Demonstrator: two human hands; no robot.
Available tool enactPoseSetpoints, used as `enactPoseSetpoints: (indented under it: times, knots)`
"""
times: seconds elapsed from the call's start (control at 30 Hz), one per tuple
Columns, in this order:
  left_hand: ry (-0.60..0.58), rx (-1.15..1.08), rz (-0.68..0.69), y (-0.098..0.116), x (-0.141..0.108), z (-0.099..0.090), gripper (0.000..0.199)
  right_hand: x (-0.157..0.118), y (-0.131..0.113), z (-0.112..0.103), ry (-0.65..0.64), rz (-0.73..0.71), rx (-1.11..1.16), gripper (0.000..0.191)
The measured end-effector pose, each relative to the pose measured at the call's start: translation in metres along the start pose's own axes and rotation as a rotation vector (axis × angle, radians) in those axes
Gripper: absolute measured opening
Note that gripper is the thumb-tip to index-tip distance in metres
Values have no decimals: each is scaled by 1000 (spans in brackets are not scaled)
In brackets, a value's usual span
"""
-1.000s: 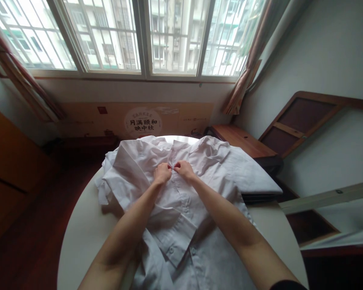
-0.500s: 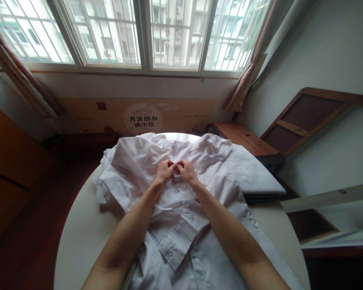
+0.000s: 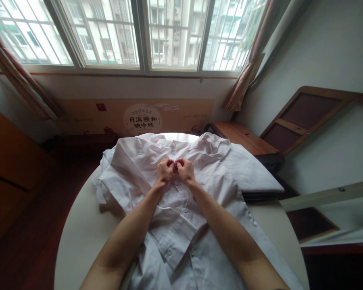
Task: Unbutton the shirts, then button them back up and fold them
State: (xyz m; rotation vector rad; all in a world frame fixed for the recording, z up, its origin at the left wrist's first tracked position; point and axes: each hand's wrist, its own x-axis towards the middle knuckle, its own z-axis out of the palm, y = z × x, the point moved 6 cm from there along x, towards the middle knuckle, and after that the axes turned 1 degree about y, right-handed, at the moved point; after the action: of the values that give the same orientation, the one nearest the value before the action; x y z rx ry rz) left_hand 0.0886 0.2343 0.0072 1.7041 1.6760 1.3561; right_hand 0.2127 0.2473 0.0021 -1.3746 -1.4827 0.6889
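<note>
A white button-up shirt (image 3: 139,169) lies spread and rumpled over a round table (image 3: 78,237). Its front edges run down the middle, and buttons show along the lower part. My left hand (image 3: 165,170) pinches the shirt's front at the upper placket, thumb and forefinger closed. Right beside it, fingertips nearly meeting, my right hand (image 3: 185,169) grips the same spot of cloth. The small piece between the fingertips is too hidden to tell apart as button or buttonhole edge.
At the table's right lies a folded white cloth stack (image 3: 257,173) with a dark layer beneath. Behind stands a wooden desk (image 3: 245,139), and a wooden chair-like frame (image 3: 302,117) leans near the right wall. A printed board (image 3: 184,117) stands under the barred window (image 3: 175,36).
Both hands stay at the same place on the shirt's front, with only slight shifts of the fingers and wrists. The view has moved a little.
</note>
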Motion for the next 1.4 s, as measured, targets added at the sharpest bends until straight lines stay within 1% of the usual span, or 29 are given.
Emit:
enactPoseSetpoints:
  times: [0.07,0.13,0.2,0.27,0.37,0.5,0.57,0.67,0.73,0.8,0.83,0.9,0.97,1.0,1.03,1.07,1.1,1.13,1.2,1.23,1.3,1.33,1.37,1.4]
  knots:
    - [-20,-10,20,1,-1,1,14,2,8,3,-6,52,103,14]
    - [-8,-13,35,0,-1,0,16,3,15,8,-40,120,236,14]
    - [0,-23,61,-2,-1,0,17,3,21,13,-70,192,363,13]
    - [-11,-40,77,-4,-1,1,17,2,24,15,-81,243,443,13]
    - [-32,-81,29,-11,-2,3,17,1,27,17,-97,276,456,15]
    - [-69,-92,-43,-14,-2,6,21,2,29,17,-107,263,407,11]
    - [-78,-78,-43,-13,-1,6,19,1,27,17,-134,271,465,11]
    - [-80,-99,-46,-15,1,5,15,-4,23,17,-183,335,635,16]
    - [-60,-144,-66,-19,3,2,13,-5,20,14,-194,351,670,19]
    - [7,-172,-108,-23,6,-3,14,-3,20,9,-149,357,619,18]
    - [48,-160,-136,-24,6,-7,15,0,21,5,-96,361,578,18]
    - [134,-65,-176,-22,6,-18,17,9,22,-6,34,354,513,17]
    - [191,87,-140,-10,2,-30,19,16,21,-15,95,310,481,15]
    - [186,167,-89,0,-3,-35,22,18,18,-20,83,272,458,15]
    - [145,240,-25,10,-10,-38,23,18,14,-24,47,218,409,16]
    - [63,306,44,21,-21,-39,23,15,9,-29,-2,148,329,16]
    - [-62,361,115,31,-35,-38,22,8,3,-34,-60,61,222,16]
    - [-215,404,184,39,-53,-36,22,-2,-4,-39,-126,-40,99,16]
    - [-523,442,328,49,-96,-34,28,-32,-17,-43,-292,-246,-135,17]
    - [-631,447,385,52,-116,-37,32,-49,-20,-44,-378,-330,-229,19]
    - [-779,458,454,51,-146,-48,30,-79,-22,-43,-512,-430,-367,22]
    - [-831,461,471,48,-154,-55,27,-89,-20,-43,-545,-449,-414,23]
    - [-878,466,483,45,-157,-63,28,-96,-19,-43,-552,-448,-448,24]
    - [-918,478,486,41,-157,-72,34,-99,-17,-43,-540,-434,-470,24]
